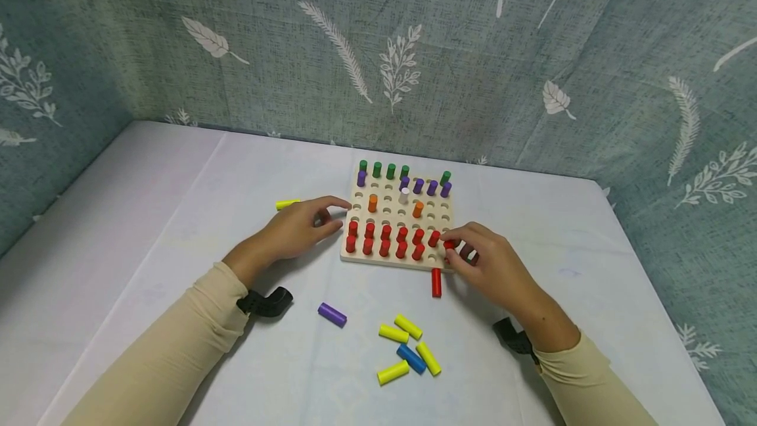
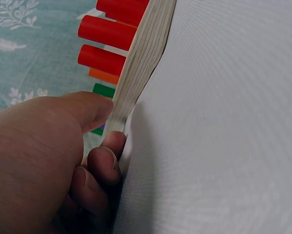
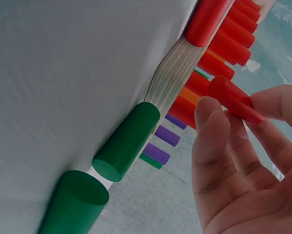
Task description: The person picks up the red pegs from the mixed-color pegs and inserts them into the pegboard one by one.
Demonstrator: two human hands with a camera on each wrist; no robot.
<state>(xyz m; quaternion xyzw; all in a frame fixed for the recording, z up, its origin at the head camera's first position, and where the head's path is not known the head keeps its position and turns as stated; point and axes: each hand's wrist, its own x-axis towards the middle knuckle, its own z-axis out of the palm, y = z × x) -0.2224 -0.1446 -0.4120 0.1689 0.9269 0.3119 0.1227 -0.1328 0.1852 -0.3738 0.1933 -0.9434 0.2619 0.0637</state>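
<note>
A pale wooden peg board (image 1: 395, 261) bears upright red, orange, purple, green and white pegs. At its front right corner my right hand (image 1: 487, 265) pinches a red peg (image 3: 233, 100) between thumb and fingers, tilted close over the board. My left hand (image 1: 298, 225) rests at the board's left edge, index finger stretched out to it and thumb near the side. In the left wrist view the other fingers (image 2: 104, 165) are bent beside the board's edge. Against the front edge lies a loose red peg (image 1: 436, 283).
Several yellow pegs (image 1: 428, 358) and a blue peg (image 1: 411, 358) lie loose in front, a purple peg (image 1: 332, 315) left of them. Another yellow peg (image 1: 287, 204) lies behind my left hand. Green pegs (image 3: 126, 141) lie right of the board. A patterned cloth (image 1: 378, 51) hangs behind.
</note>
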